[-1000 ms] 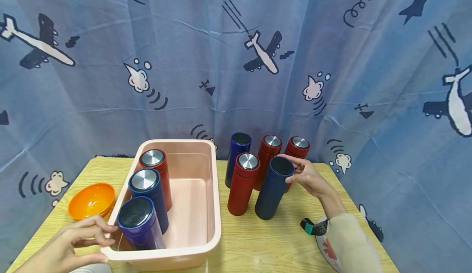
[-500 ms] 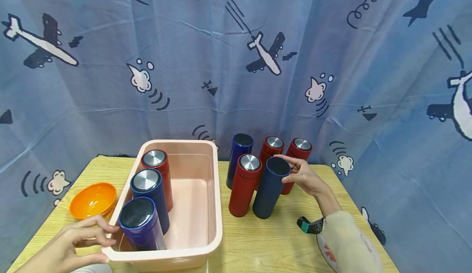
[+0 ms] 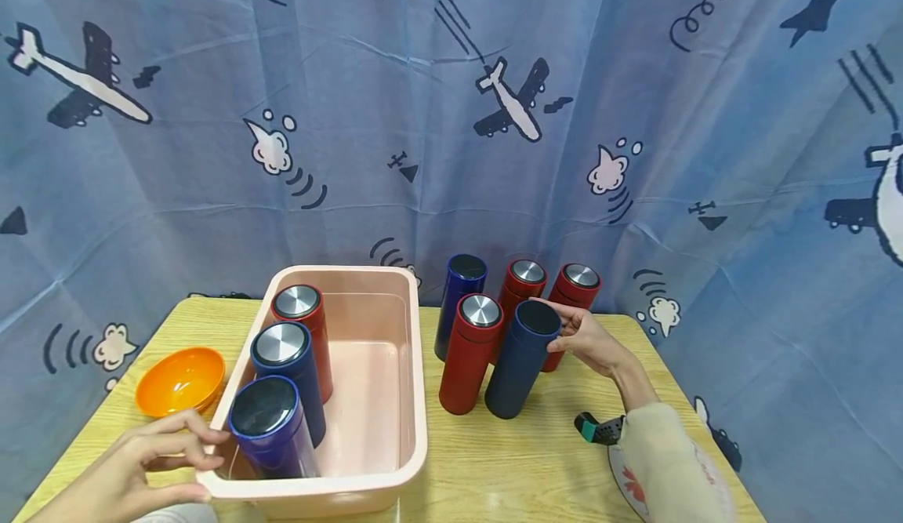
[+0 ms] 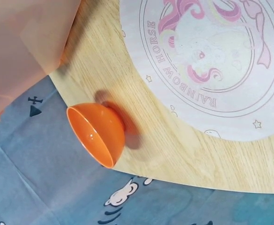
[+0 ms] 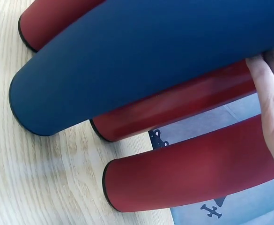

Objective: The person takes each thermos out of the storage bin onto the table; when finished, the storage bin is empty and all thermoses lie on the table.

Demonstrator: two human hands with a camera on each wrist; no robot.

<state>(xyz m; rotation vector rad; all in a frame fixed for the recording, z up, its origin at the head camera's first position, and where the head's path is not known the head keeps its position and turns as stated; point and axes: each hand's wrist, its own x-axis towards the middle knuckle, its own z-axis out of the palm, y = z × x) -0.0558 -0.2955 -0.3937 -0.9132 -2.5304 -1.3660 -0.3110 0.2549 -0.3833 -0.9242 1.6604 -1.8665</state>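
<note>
In the head view my right hand (image 3: 591,341) grips a dark blue thermos flask (image 3: 518,374) near its top, thumb and fingers on either side of the dark lid. The flask looks slightly tilted; whether its base touches the table I cannot tell. Close by on its left stands a red flask (image 3: 467,370). Two more red flasks, one (image 3: 512,292) behind and one (image 3: 574,296) farther right, are partly covered. My left hand (image 3: 141,464) holds the near left corner of a pink bin (image 3: 422,429). Inside are a red flask (image 3: 317,343), a blue flask (image 3: 306,382) and a glossy purple-blue flask (image 3: 282,452).
A glossy blue flask (image 3: 451,311) stands behind the red ones. Left of the bin sits an orange bowl (image 3: 179,382). A printed round mat (image 4: 211,70) lies at the table's left, another (image 3: 631,484) under the right sleeve. A patterned curtain (image 3: 423,154) hangs behind the table.
The dark blue flask in my right hand has shifted slightly left, closer to the front red flask. My left hand stays on the bin's corner, and the head view has moved a little.
</note>
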